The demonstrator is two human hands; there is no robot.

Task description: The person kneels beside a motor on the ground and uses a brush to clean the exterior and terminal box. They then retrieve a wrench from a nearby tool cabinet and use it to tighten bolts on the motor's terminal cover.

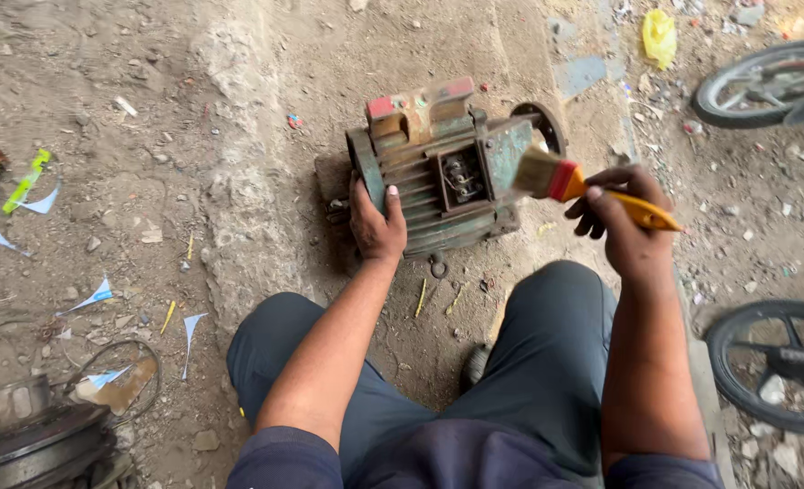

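Observation:
A worn green electric motor (438,167) with ribbed casing and an open terminal box lies on the dirt ground in front of my knees. My left hand (376,222) grips its near left end. My right hand (624,213) holds a paintbrush (569,181) with a yellow handle and a red band. The bristles hover just at the motor's right end, beside the terminal box. A small metal ring lies on the ground under the motor's near edge.
Two bicycle wheels (764,81) (778,362) lie at the right. A dark round metal part (35,439) sits at the bottom left. Paper scraps, stones and a yellow bag (659,34) litter the ground. My bent legs in dark trousers fill the bottom centre.

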